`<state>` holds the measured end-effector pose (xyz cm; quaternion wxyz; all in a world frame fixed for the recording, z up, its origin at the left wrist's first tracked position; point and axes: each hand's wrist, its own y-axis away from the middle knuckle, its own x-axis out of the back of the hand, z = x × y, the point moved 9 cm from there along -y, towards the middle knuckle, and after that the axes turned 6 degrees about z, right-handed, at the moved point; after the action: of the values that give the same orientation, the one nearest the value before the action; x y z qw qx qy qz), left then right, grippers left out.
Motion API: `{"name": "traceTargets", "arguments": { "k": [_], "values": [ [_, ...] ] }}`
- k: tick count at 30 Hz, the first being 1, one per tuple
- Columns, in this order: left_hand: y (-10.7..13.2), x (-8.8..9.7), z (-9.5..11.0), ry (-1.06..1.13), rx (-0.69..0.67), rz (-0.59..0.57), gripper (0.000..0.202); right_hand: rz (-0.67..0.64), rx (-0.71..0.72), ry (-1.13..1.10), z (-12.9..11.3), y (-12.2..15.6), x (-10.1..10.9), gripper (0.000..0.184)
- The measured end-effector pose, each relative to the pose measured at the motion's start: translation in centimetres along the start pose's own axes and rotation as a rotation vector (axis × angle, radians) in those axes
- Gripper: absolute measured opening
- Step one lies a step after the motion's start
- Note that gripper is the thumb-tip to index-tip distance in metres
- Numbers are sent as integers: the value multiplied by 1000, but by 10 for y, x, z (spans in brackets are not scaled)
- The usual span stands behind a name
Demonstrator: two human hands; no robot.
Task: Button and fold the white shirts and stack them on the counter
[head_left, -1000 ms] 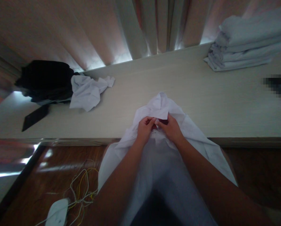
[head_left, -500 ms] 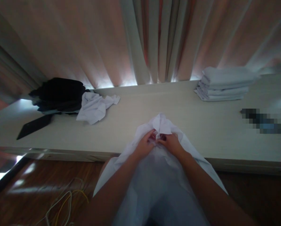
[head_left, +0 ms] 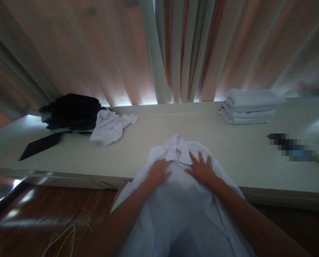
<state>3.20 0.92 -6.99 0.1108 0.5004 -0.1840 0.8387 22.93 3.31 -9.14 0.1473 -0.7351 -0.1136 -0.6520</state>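
On pale table point(head_left: 242, 150), probable shirt point(head_left: 180, 200), curtains point(head_left: 175, 53) behind

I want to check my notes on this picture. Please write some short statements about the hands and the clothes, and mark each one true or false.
1. The left hand and the right hand lie flat on the white shirt. True.
2. The white shirt lies wholly on the table. False: it hangs over the near edge, towards the person.
3. A stack of folded white clothes stands at the back right of the table. True.
4. The crumpled white cloth lies on the floor. False: it lies on the table, beside the black pile.
5. The right hand pinches the collar. False: its fingers are spread flat beside the collar.
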Motion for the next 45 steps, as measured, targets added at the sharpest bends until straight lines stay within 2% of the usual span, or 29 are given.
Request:
{"name": "traceTargets", "arguments": {
  "k": [4, 7, 10, 13, 16, 19, 21, 24, 27, 31, 34, 38, 42, 45],
  "values": [
    [0, -1, -4, 54, -5, 14, 47, 9, -38, 38, 0, 0, 2, 58],
    [6, 8, -6, 73, -36, 45, 41, 13, -56, 43, 0, 3, 7, 57],
    [16, 22, -9, 31, -27, 95, 40, 75, -65, 12, 1, 9, 21, 51],
    [18, 31, -4, -25, -1, 113, 28, 161, -2, -107, -7, 11, 39, 40],
    [2, 38, 15, -94, 16, 158, 20, 244, 6, -172, -11, 1, 58, 35],
    [-30, 44, 41, -142, -32, 222, 26, 301, 32, -145, -14, -17, 74, 37],
    [-52, 39, 55, -165, -98, 176, 32, 219, 140, -123, -22, -30, 72, 38],
    [-72, 22, 58, -207, -160, -3, 40, 52, 269, -112, -28, -42, 62, 31],
    [-77, 7, 50, -216, -184, -130, 40, 12, 328, -111, -29, -48, 59, 26],
    [-73, -2, 41, -161, -205, -195, 24, 0, 389, -141, -34, -50, 59, 21],
    [-71, 2, 37, -88, -203, -198, 24, 11, 418, -208, -35, -52, 62, 23],
    [-68, 19, 41, 40, -207, -161, 25, 19, 472, -339, -35, -51, 70, 25],
    [-62, 35, 51, 292, -212, -123, 27, 31, 527, -452, -43, -46, 88, 26],
    [-58, 41, 57, 410, -205, -122, 28, 22, 574, -540, -53, -42, 103, 25]
  ]
}}
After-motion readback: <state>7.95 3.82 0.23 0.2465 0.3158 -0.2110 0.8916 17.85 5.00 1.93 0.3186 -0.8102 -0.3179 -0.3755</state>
